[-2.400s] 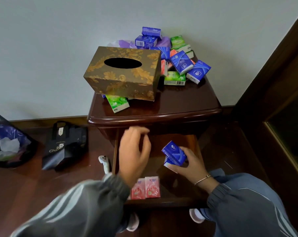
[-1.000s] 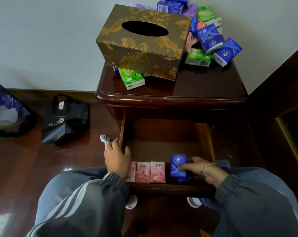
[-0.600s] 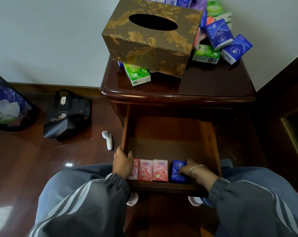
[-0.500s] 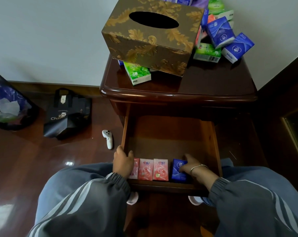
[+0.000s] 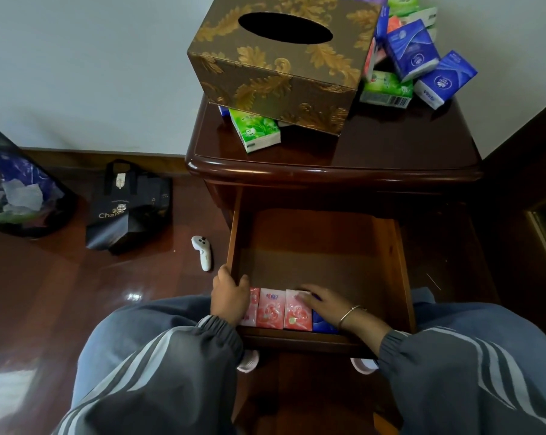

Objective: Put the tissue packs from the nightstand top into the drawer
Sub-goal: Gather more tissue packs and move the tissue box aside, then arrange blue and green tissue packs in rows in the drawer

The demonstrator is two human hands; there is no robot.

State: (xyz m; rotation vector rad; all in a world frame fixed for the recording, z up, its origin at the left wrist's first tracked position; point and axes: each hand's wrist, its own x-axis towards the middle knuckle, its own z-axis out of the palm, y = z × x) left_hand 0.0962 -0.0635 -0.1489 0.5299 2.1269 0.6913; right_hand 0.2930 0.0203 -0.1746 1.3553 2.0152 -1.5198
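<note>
A plain white wall meets a dark wooden baseboard above a glossy reddish-brown wood floor that carries pale patches of reflected light. A dark polished nightstand stands against the wall, its drawer pulled open. Dark wood panelling rises at the right. Left of the nightstand, a black tote bag, a mesh wastebasket and a white controller sit on the floor.

Black tote bag, white controller, perhaps a mesh bin
</note>
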